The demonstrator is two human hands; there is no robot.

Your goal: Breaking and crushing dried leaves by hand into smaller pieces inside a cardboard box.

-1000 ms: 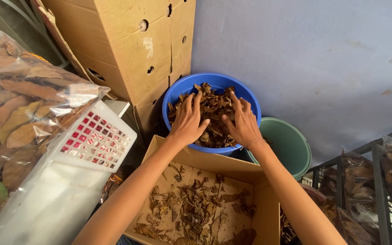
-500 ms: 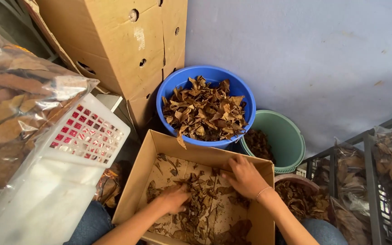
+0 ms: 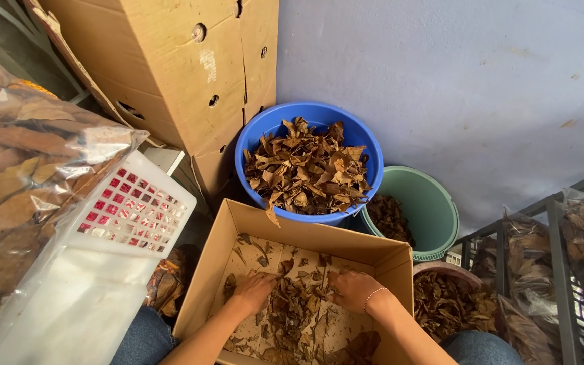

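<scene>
Presently, both hands were down inside the open cardboard box [image 3: 238, 233] at six o'clock in the head view, among the dried brown leaves [image 3: 299, 314] scattered on its floor. The left hand [image 3: 255, 289] lay palm-down with fingers curled into the litter; the right hand [image 3: 353, 289], a thin bracelet at its wrist, rested likewise just across the pile. Whether either hand had actually closed on leaves could not be told, since the fingertips were buried. By my judgement the step in hand was gathering the loose leaves into a heap; a next move would call for both palms to be drawn together under the pile and lifted clear of the box's far wall. At twelve o'clock from the box, touching that wall, stood a blue basin [image 3: 258, 135] heaped with similar leaves, and at two o'clock a green bucket [image 3: 434, 209] partly filled. A white-and-red plastic basket [image 3: 136, 209] leaned at nine o'clock beside a clear bag of larger leaves [image 3: 21, 176]. Tall cardboard cartons [image 3: 184, 74] stood behind. The box wall and the basin's heaped rim were the likeliest obstructions.
</scene>
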